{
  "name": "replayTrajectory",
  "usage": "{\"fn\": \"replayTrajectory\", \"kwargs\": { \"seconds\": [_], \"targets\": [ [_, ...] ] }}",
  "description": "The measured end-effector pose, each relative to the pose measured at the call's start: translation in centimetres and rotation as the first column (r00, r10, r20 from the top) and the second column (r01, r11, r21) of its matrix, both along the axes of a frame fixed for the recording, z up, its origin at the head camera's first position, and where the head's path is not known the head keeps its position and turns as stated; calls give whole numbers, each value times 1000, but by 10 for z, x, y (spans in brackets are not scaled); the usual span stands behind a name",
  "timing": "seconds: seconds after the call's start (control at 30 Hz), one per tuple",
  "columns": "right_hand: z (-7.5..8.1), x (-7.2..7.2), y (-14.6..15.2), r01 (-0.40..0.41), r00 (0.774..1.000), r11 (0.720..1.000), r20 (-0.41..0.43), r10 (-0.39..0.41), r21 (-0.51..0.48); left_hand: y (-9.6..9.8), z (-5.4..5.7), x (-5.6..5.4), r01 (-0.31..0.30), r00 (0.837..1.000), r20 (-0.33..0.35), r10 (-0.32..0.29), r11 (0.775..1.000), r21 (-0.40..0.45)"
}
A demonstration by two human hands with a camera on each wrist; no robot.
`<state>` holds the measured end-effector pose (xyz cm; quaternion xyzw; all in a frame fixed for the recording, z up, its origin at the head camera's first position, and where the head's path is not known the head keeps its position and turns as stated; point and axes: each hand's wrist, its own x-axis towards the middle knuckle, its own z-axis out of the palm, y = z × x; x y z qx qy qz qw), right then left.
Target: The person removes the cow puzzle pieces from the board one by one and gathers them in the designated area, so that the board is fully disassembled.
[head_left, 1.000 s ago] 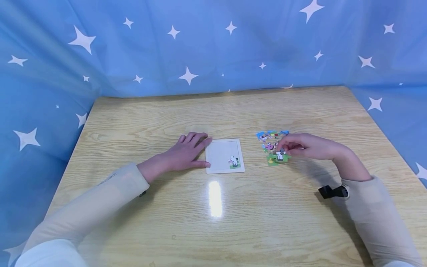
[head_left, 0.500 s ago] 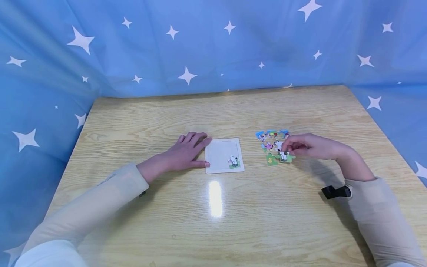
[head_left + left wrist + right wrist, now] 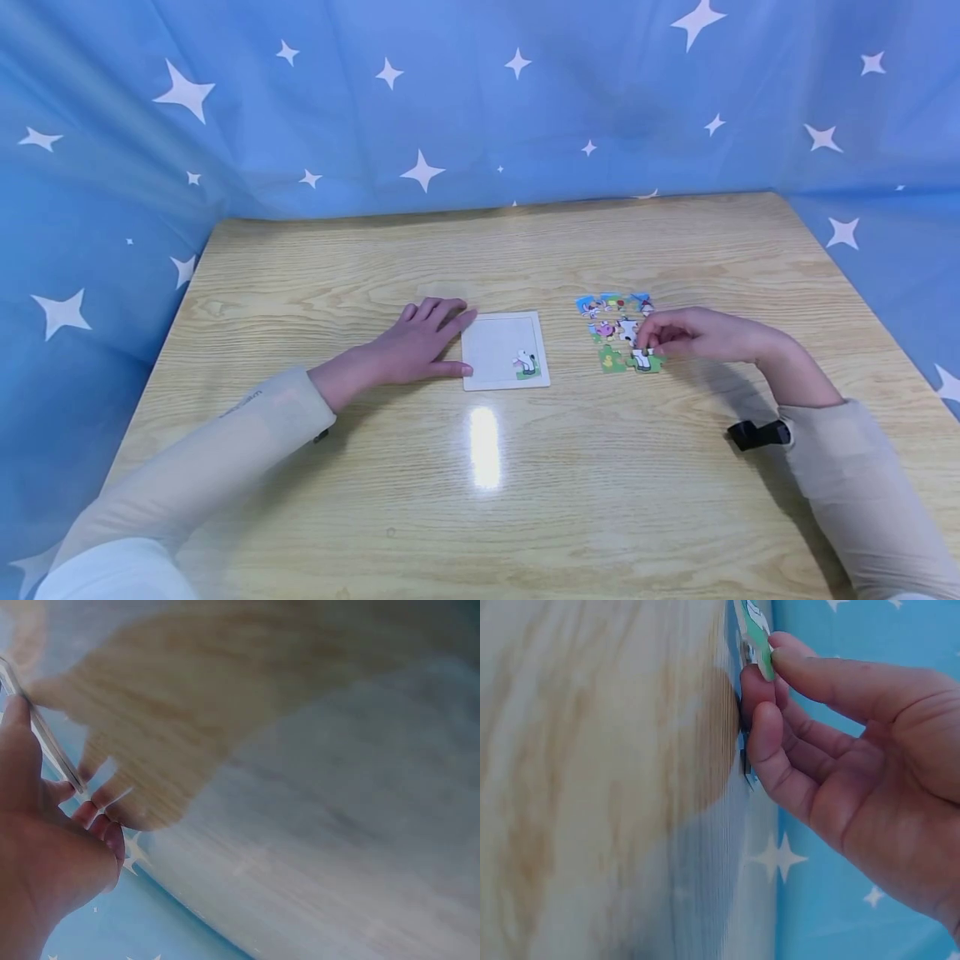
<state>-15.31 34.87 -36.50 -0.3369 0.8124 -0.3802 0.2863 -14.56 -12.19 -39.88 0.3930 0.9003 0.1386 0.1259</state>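
In the head view a shallow white puzzle frame (image 3: 491,350) lies mid-table, with one puzzle piece (image 3: 527,364) showing a white animal on green in its near right corner. My left hand (image 3: 408,346) rests along the frame's left side, fingers spread, index fingertip and thumb at its two left corners. To the right, my right hand (image 3: 701,337) pinches a green-and-white puzzle piece (image 3: 643,362) between thumb and fingers. The right wrist view shows that green piece (image 3: 759,646) tilted at the thumb tip. Its grip partly hides the loose pieces behind.
Several loose puzzle pieces (image 3: 603,329) lie close together in rough rows, just right of the frame. All rest on a wood-grain table (image 3: 570,483). A blue curtain with white stars (image 3: 480,100) hangs past the far edge and at both sides.
My right hand has shifted slightly right and toward me with the pinched piece, leaving more of the black-and-white piece behind it in sight. The left hand and frame have stayed put.
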Motion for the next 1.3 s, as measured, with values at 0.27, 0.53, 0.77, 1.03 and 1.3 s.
{"fn": "replayTrajectory", "kwargs": {
  "seconds": [0.27, 0.53, 0.77, 1.03, 1.3],
  "targets": [
    [-2, 0, 0, 42, 999, 999, 19, -43, 31, 0, 0, 2, 5, 1000, -4, -5, 1000, 21],
    [0, 0, -3, 48, 999, 997, -13, -48, 53, 0, -2, 1, 5, 1000, -3, -5, 1000, 23],
    [-1, 3, -2, 81, 996, 996, -37, -80, 30, 0, -4, 0, 3, 1000, 15, -3, 1000, 15],
    [0, 7, -17, 87, 987, 996, -138, -85, 6, -1, -1, -2, 1, 1000, 11, -1, 1000, 16],
    [2, 7, -38, 40, 991, 999, -129, -38, 10, -1, -1, -2, 6, 1000, 2, -6, 1000, 28]
  ]
}}
